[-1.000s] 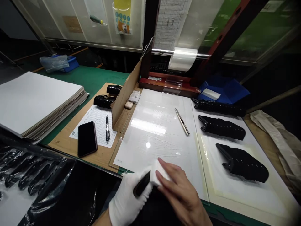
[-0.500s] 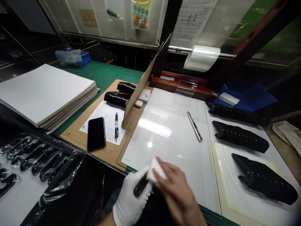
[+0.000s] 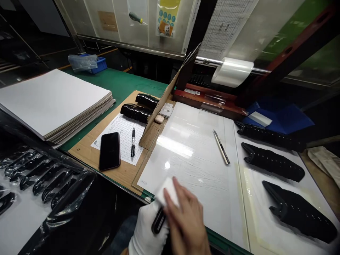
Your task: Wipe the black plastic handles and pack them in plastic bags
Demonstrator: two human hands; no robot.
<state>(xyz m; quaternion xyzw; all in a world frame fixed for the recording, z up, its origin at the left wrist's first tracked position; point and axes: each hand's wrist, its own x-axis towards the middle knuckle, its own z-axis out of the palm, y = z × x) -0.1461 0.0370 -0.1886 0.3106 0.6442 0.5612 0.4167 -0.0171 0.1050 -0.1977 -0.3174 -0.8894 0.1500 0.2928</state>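
My left hand [image 3: 145, 230], in a white glove, is closed around a glossy black plastic part [image 3: 158, 221] at the near edge of the bench. My bare right hand [image 3: 186, 221] presses a white cloth pad [image 3: 166, 190] onto that part, fingers curled over the pad. Both hands sit just in front of the glossy white work sheet [image 3: 193, 156]. A slim metal knife [image 3: 221, 146] lies on the sheet, well beyond my hands.
Three black perforated parts [image 3: 273, 162] lie in a row at the right. A phone [image 3: 109, 150] and a pen [image 3: 132, 142] rest on a form at the left, behind a cardboard divider [image 3: 164, 102]. A stack of white sheets [image 3: 55, 101] and bagged black parts [image 3: 39, 177] are far left. A film roll [image 3: 232, 72] hangs behind.
My right hand and the white pad have slid left and nearer along the black part. The view has shifted a little to the right and down.
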